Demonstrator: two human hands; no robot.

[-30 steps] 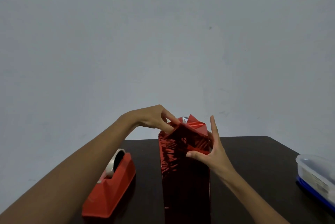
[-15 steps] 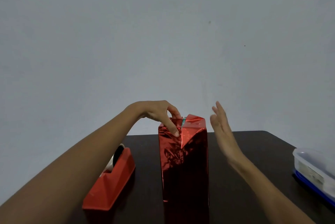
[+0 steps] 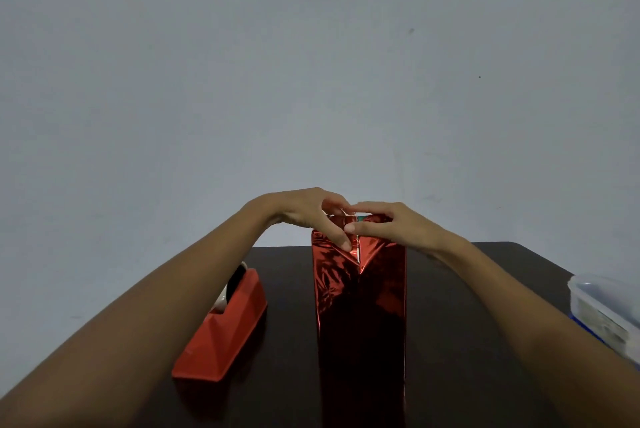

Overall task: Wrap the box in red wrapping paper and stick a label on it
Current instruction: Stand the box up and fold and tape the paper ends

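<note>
Left hand [image 3: 304,216]: thumb presses front fold of red wrapping paper [image 3: 369,251]; fingers curled over top edge.
Right hand [image 3: 394,227]: thumb and forefinger pinch top flap.
Box [image 3: 360,323]: upright mid-table [image 3: 450,323], long axis vertical.

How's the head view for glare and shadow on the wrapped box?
Head view: bright glints on the red wrapping paper below the left hand and right hand; its lower half sinks into shadow against the dark table; focus looks sharp.
</note>
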